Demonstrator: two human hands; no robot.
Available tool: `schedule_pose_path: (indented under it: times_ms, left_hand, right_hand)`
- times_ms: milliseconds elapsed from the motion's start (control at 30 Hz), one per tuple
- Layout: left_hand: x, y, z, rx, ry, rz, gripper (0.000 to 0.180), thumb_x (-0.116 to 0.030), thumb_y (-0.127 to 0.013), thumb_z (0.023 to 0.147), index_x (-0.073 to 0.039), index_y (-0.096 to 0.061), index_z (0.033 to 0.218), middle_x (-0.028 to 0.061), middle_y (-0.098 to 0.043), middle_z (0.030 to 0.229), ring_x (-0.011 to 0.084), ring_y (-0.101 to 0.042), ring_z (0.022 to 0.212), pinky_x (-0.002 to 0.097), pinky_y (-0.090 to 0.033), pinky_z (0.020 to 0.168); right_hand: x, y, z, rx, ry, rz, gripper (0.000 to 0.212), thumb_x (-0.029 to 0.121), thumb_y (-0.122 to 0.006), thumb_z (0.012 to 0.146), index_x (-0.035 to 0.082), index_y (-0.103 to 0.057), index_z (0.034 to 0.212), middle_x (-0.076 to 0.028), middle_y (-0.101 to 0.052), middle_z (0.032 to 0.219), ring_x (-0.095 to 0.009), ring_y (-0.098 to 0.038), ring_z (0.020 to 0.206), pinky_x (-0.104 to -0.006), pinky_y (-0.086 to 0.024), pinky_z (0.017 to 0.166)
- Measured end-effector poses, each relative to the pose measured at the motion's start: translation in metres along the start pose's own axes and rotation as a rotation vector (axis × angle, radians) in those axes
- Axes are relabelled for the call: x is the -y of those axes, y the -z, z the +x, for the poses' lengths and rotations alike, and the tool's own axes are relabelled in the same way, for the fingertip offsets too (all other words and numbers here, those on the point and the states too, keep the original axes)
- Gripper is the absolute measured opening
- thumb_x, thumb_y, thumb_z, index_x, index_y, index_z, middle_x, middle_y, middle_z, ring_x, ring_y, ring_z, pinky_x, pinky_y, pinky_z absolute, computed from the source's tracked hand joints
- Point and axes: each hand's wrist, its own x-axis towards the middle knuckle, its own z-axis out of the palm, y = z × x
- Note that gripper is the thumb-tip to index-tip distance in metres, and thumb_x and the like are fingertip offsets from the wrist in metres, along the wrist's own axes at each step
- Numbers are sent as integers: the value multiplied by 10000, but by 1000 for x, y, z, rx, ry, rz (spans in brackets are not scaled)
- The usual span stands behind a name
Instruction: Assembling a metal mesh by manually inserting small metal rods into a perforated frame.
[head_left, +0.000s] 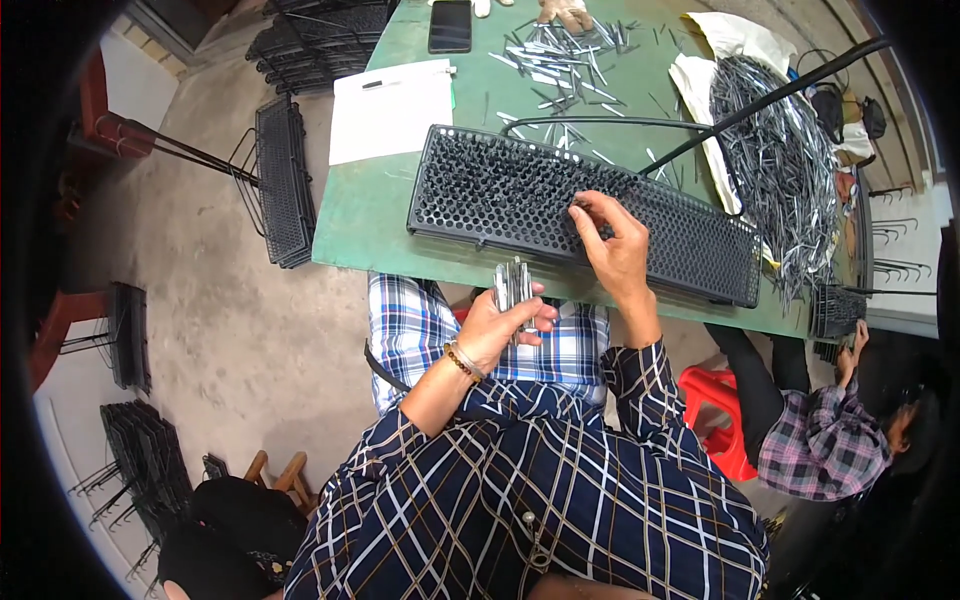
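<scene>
Tabletop (365, 215) under black rack (680, 235), grey floor (220, 330)

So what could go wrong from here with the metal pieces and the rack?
The left hand holds a bundle of slim metal pieces above the lap, so any that slip could fall off the work surface. The black rack lies close to the near edge of the green table; a knock might shift it. Loose dark pieces spill from the open sack toward that edge and could slide off.
</scene>
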Motion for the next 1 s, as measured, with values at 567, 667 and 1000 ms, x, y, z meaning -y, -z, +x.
schedule_pose_path:
  times_ms: [567,667,1000]
  left_hand:
    - [-2,-6,-1,-5,16,35,274,-196,-618,884,-64,-552,1114,91,-654,922,137,-632,785,241,-515,617]
    - [-2,-6,-2,2,12,33,280,-200,-614,887,-59,-550,1119,95,-654,927,138,-631,788,244,-516,621]
    - [-3,-7,-2,30,-16,-45,325,-180,-579,905,24,-523,1152,167,-644,989,216,-650,882,310,-564,702]
  right_hand:
    - [0,-1,2,69,284,-333,103,63,-662,806,3,-656,889,-109,-593,873,-248,-600,779,-331,-478,663]
    - [1,-3,-2,40,233,-343,125,68,-654,816,2,-661,921,-111,-592,878,-253,-599,786,-336,-478,682]
    - [-4,-2,-7,2,189,-393,199,70,-634,836,7,-658,1024,-134,-559,1022,-253,-586,834,-330,-479,695]
